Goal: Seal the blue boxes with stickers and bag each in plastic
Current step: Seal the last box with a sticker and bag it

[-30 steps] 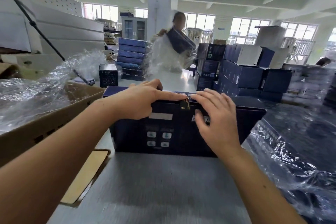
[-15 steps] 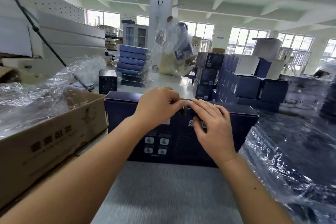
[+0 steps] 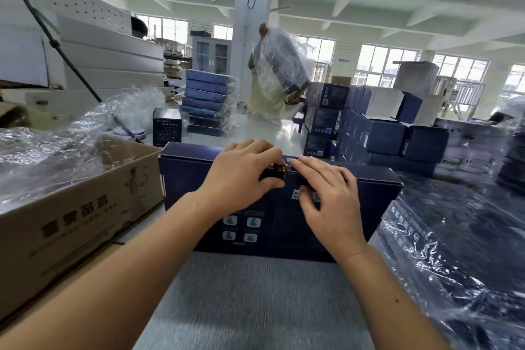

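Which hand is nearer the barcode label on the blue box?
Right. The right hand has its thumb beside the barcode label; the left hand pinches the blue box at its top edge, left of the label.

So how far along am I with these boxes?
Done: bagged boxes lie on your right, and a wrapped stack stands at the back. In hand: your left hand pinches and your right hand presses the top front edge of an unbagged box, likely fixing its sticker, which is hidden. Left: bag it, then the bare boxes behind.
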